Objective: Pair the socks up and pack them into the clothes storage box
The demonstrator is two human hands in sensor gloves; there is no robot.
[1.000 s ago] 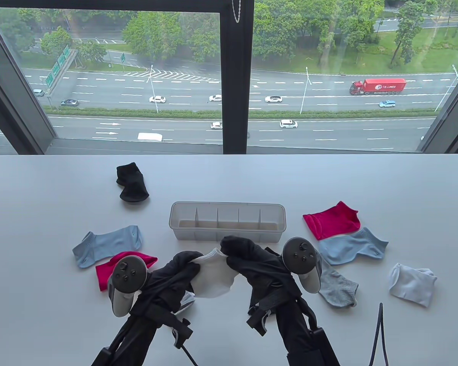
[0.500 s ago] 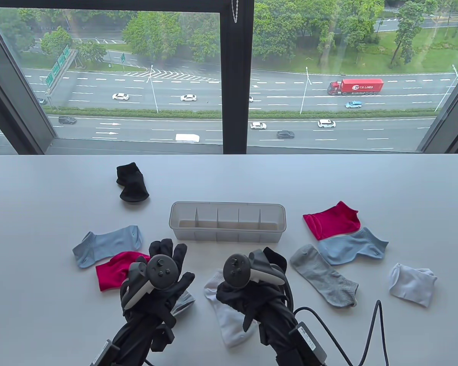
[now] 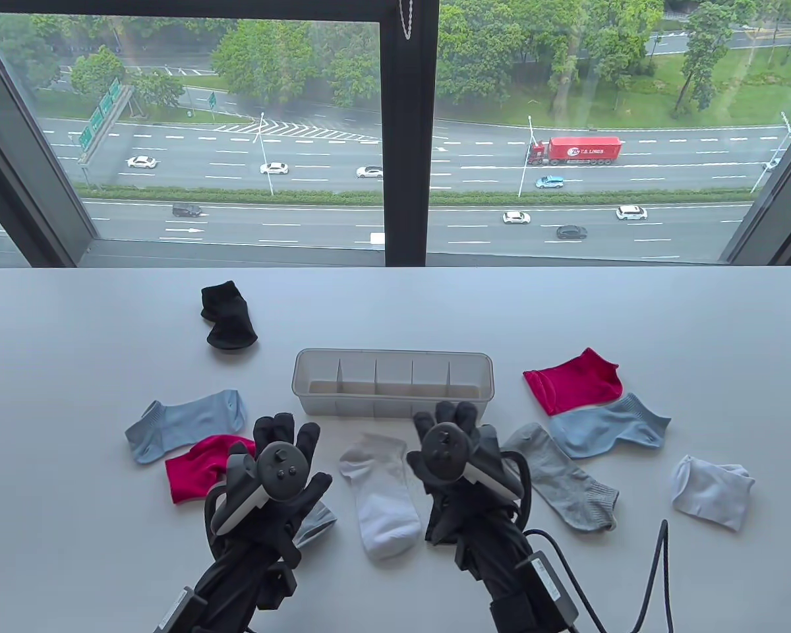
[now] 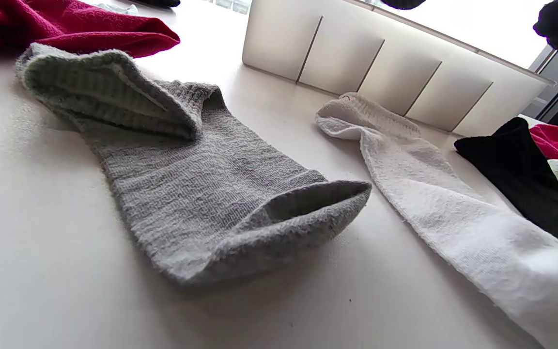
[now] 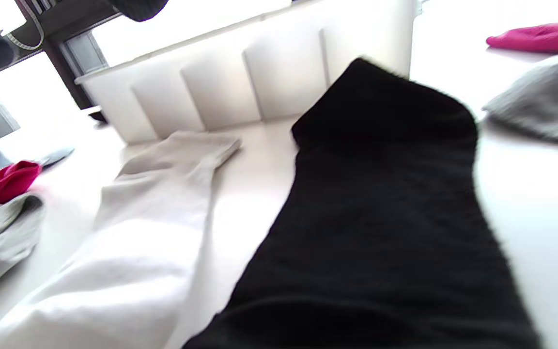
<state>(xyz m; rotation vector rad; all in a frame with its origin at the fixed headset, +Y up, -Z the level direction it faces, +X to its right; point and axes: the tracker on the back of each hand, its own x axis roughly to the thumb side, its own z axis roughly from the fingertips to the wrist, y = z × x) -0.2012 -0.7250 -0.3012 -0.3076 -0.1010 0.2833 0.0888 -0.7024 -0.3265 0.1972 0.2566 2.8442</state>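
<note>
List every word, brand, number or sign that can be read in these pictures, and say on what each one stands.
"T.S. LINES": on the red truck on the road outside the window.
Green road signs at the left: too small to read.
Label on the right wrist unit: too small to read.
Socks and storage box: no text visible.

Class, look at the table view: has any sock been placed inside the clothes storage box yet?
No. Every compartment of the clothes storage box shows only its bare bottom, and the white sock lies on the table in front of it.
</note>
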